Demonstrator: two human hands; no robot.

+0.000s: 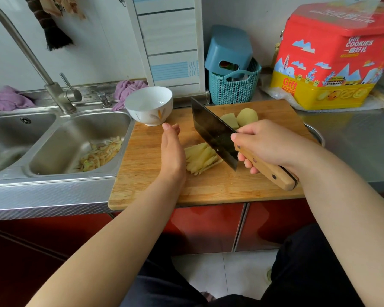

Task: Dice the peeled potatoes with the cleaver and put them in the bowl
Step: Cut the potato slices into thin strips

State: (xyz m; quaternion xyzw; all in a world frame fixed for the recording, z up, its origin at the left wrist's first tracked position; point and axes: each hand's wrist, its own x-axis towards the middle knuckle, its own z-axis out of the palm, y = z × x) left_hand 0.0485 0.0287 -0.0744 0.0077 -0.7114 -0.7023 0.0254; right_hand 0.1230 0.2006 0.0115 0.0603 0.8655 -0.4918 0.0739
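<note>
Potato strips [201, 159] lie between a flat, empty left hand [172, 149] and the cleaver [215, 135] gripped by the right hand [266, 142]; squaring the pile first should yield even dice.

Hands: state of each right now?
Left hand: open, fingers straight, beside the potato strips.
Right hand: grips the cleaver by its handle.

Steel counter [353, 138] with double sink [75, 140], red cabinet doors [208, 227], pale tiled floor [220, 271].
</note>
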